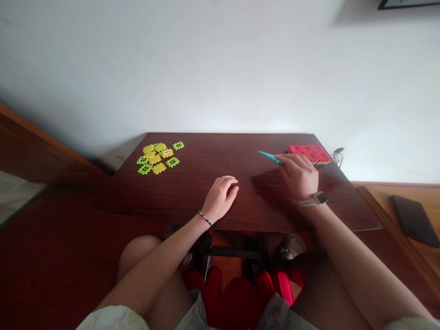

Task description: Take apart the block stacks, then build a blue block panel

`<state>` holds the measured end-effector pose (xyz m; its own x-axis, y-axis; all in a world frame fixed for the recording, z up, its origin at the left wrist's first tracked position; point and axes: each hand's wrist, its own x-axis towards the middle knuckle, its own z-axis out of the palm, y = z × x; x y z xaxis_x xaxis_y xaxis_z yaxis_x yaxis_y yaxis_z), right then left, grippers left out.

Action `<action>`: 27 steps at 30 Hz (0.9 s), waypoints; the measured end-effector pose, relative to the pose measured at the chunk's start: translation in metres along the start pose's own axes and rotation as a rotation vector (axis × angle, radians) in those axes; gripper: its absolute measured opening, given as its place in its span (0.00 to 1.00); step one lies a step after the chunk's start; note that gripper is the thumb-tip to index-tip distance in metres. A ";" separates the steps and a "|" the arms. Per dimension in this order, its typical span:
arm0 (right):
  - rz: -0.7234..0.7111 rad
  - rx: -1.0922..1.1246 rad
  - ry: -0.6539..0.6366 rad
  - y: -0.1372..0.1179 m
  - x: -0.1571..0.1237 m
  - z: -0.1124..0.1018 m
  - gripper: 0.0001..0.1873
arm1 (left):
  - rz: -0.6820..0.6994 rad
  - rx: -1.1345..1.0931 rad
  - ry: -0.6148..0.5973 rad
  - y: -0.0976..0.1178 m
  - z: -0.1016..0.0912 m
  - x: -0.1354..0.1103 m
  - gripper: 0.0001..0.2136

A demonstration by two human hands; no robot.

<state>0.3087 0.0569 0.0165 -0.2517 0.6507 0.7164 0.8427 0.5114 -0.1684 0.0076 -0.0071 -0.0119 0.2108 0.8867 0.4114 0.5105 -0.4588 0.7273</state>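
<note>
Teal plastic piece (270, 156) pinched in right hand (298, 176)

Between the hands: a hand could pass over the dark wooden table (209, 160) from the left hand (220, 199) to the right hand (299, 176).
Far left corner: green and yellow plastic tiles (156, 158) block the way.
Far right corner: a red tile block (308, 153) stands just beyond the right hand; a teal stick (269, 156) juts leftward.
Far edge: a white wall (220, 68) bounds the reach.
</note>
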 end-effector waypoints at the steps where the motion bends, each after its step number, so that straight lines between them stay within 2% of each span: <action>1: -0.050 0.050 -0.012 -0.015 -0.001 -0.003 0.17 | -0.046 -0.081 -0.025 0.002 0.002 -0.001 0.11; 5: -0.176 0.231 -0.073 -0.064 -0.011 -0.009 0.21 | -0.330 -0.644 -0.121 0.006 0.011 -0.002 0.27; 7: -0.221 0.318 -0.124 -0.079 -0.015 -0.007 0.21 | -0.440 -0.943 -0.107 0.007 0.013 0.001 0.33; 9: -0.267 0.384 -0.190 -0.088 -0.020 -0.001 0.20 | -0.491 -1.154 -0.085 0.009 0.013 0.004 0.35; 11: -0.299 0.423 -0.244 -0.094 -0.025 0.006 0.19 | -0.506 -1.238 -0.062 0.010 0.010 0.006 0.31; 14: -0.323 0.506 -0.322 -0.100 -0.031 0.011 0.21 | -0.526 -1.197 -0.009 0.011 0.004 0.007 0.19; 16: -0.281 0.576 -0.341 -0.101 -0.031 0.011 0.25 | -0.548 -1.162 0.017 0.010 0.000 0.007 0.17; 18: -0.149 0.603 -0.281 -0.099 -0.029 0.009 0.26 | -0.571 -1.157 0.024 0.010 -0.003 0.008 0.18; 20: 0.048 0.608 -0.195 -0.095 -0.026 0.008 0.27 | -0.589 -1.161 0.019 0.009 -0.005 0.008 0.20; 22: 0.278 0.705 -0.179 -0.090 -0.024 0.011 0.30 | -0.596 -1.156 0.019 0.009 -0.007 0.009 0.21; 25: 0.634 1.093 -0.311 -0.087 -0.023 0.016 0.35 | -0.600 -1.148 0.010 0.009 -0.009 0.010 0.21; 27: 0.803 1.329 -0.411 -0.089 -0.024 0.018 0.30 | -0.596 -1.134 0.007 0.008 -0.010 0.010 0.21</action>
<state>0.2310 0.0056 0.0018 -0.2585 0.9656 -0.0273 -0.1222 -0.0607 -0.9907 0.0052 -0.0028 0.0038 0.1902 0.9720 -0.1376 -0.4698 0.2132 0.8567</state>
